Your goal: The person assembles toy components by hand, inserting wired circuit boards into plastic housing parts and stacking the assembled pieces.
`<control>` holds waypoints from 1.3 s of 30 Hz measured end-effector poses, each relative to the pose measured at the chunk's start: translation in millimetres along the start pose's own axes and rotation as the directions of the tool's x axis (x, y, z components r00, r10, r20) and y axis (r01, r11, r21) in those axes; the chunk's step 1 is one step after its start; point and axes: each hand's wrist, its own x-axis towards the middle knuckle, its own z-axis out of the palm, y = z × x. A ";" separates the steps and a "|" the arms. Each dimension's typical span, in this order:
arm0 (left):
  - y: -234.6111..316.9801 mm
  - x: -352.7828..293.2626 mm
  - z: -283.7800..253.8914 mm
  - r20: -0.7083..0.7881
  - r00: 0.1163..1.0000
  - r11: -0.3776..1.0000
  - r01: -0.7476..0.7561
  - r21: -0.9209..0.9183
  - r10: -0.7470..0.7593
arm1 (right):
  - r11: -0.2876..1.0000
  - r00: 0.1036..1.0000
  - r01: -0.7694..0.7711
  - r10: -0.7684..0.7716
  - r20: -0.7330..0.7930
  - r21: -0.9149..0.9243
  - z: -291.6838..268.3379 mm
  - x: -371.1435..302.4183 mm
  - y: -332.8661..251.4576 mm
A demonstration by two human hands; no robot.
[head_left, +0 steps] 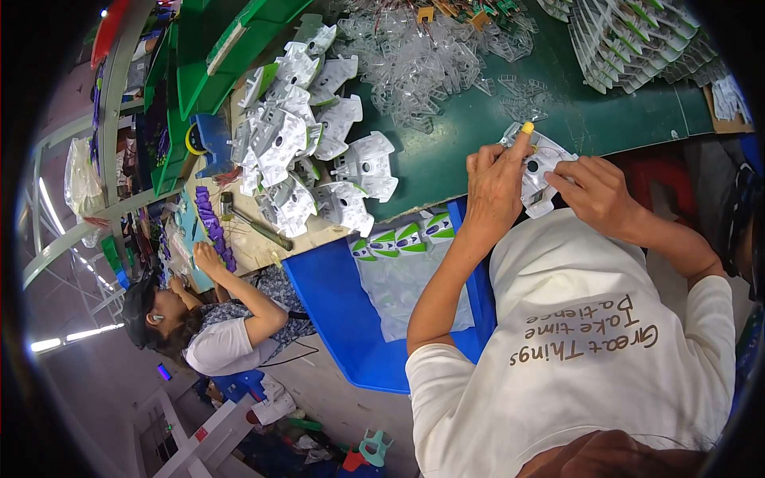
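Note:
A white moulded plastic shell (pixel 539 199) with a round dark hole is between my two hands, over the near edge of the green worktop. My left hand (pixel 496 179) grips its left side, the index finger stretched along it with a yellow cover on the fingertip. My right hand (pixel 599 193) holds the right side, thumb and fingers pressed against the shell. A thin wire seems to run over the shell's upper part. Just beyond lie small clear plastic pieces (pixel 522 97), with a large heap of clear plastic parts (pixel 422 68) behind them.
White and green shells (pixel 291 143) are piled on the left. More shells stand stacked (pixel 629 44) at the far right. A blue bin (pixel 335 334) below the table edge holds shells and clear bags. Further left, a co-worker (pixel 231 334) reaches over a bench beside purple parts (pixel 211 227).

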 end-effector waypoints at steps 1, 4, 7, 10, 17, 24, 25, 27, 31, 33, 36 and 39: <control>-0.2 0.4 0.0 -0.006 1.000 1.000 -0.002 -0.003 0.002 | 1.000 1.000 0.000 0.000 0.002 -0.001 2.8 -1.4 -0.9; -2.6 0.8 -1.5 -0.009 1.000 1.000 0.015 -0.017 -0.015 | 0.999 1.000 -0.024 0.023 -0.021 -0.043 7.2 -1.6 -2.6; -6.7 2.8 -2.3 -0.004 1.000 1.000 0.010 -0.015 -0.010 | 0.978 0.992 -0.122 0.128 -0.024 0.167 -1.0 4.7 0.9; 0.1 13.7 -3.9 -0.004 1.000 0.999 0.011 -0.053 -0.011 | 0.942 0.947 -0.221 0.270 -0.176 0.253 -14.9 -3.5 13.3; -4.9 1.5 -11.0 -0.076 0.996 0.991 0.028 -0.132 -0.039 | 0.741 0.860 -0.438 0.510 -0.003 0.509 20.3 -17.0 15.3; 14.7 24.9 -31.4 -0.355 0.934 0.998 0.033 -0.053 -0.049 | 0.818 0.796 -0.420 0.540 -0.272 0.394 -120.3 -36.5 20.2; 14.2 27.5 -30.5 -0.330 0.941 0.997 0.057 -0.056 -0.072 | 0.823 0.758 -0.445 0.556 -0.342 0.353 -146.9 -38.9 24.2; 10.2 27.0 -24.1 -0.263 0.962 0.995 0.059 -0.074 -0.077 | 0.815 0.655 -0.477 0.579 -0.486 0.328 -194.7 -46.5 34.7; 4.1 27.5 -13.6 -0.174 0.984 0.992 0.017 -0.122 -0.038 | 0.781 0.468 -0.486 0.612 -0.637 0.393 -281.9 -49.2 64.6; 6.3 30.5 -13.4 -0.141 0.989 0.993 0.026 -0.118 -0.043 | 0.796 0.454 -0.477 0.587 -0.671 0.374 -313.3 -57.5 104.7; 5.0 29.5 -11.4 -0.101 0.993 0.991 0.054 -0.125 -0.067 | 0.796 0.484 -0.409 0.604 -0.633 0.446 -339.2 -38.3 145.4; 5.6 29.3 -5.3 -0.092 0.995 0.993 0.016 -0.118 -0.027 | 0.767 0.469 -0.423 0.641 -0.607 0.483 -351.0 -30.9 188.5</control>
